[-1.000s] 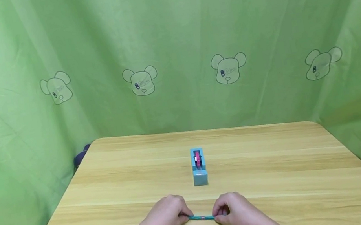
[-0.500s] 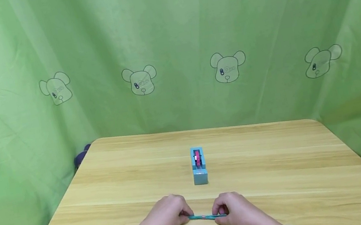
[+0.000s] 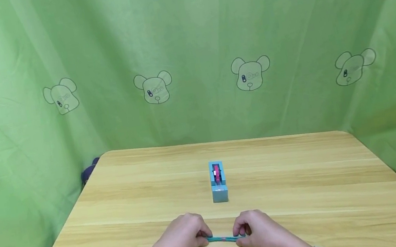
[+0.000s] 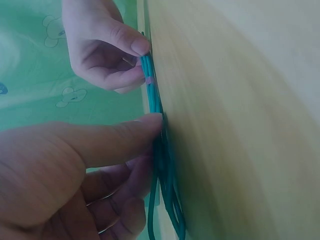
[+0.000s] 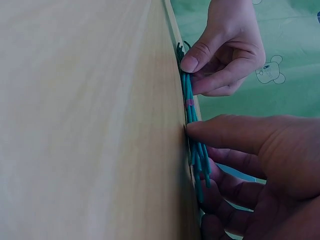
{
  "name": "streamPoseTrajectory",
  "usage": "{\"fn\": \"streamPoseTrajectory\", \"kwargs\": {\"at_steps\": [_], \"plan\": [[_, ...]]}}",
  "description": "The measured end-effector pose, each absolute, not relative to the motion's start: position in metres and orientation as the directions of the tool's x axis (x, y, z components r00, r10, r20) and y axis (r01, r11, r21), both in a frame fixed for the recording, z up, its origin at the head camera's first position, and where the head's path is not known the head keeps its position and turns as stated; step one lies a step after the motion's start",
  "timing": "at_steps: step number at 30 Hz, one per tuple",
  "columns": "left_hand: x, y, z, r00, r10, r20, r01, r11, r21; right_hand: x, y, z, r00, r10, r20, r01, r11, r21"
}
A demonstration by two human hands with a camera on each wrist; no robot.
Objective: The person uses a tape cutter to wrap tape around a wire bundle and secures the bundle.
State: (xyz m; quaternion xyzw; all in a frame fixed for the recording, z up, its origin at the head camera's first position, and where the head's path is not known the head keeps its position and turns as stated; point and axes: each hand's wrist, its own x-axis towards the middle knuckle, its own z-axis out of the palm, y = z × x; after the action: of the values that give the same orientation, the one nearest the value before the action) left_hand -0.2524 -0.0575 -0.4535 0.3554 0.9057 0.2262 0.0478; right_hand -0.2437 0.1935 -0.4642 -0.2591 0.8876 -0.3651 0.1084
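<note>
A bundle of teal cord strands (image 3: 217, 238) lies low at the front of the table, with a pink band (image 4: 150, 80) around its middle. My left hand (image 3: 183, 236) pinches it left of the band, between thumb and fingers. To the right of the band, the thumb and fingers of my right hand (image 3: 257, 231) pinch it too. In the left wrist view, loose loops of the cord (image 4: 172, 200) hang past my left fingers. Loose strand ends (image 5: 200, 167) show beyond my right thumb in the right wrist view.
Beyond the hands, a blue tape dispenser (image 3: 220, 194) with a pink roll (image 3: 217, 173) stands on the wooden table (image 3: 309, 175). A green curtain (image 3: 190, 33) with bear heads surrounds the table. A dark purple object (image 3: 88, 173) shows past its far left edge.
A second ago the cord bundle showed only as far as my right fingertips; now its end also shows in the gap of that hand. Both hands stay nearly in place.
</note>
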Motion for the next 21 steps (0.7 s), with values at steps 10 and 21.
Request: {"fn": "streamPoseTrajectory", "kwargs": {"at_steps": [10,21], "plan": [[-0.25,-0.059,-0.451,-0.746,0.661,0.08,0.622,0.649,0.438,-0.243,0.194,-0.46,-0.843,-0.538,-0.018,-0.36,0.589,-0.724],[-0.251,-0.062,-0.434,-0.743,0.655,0.136,0.642,0.64,0.421,-0.242,0.195,-0.443,-0.838,-0.54,0.08,-0.423,0.55,-0.72]]}}
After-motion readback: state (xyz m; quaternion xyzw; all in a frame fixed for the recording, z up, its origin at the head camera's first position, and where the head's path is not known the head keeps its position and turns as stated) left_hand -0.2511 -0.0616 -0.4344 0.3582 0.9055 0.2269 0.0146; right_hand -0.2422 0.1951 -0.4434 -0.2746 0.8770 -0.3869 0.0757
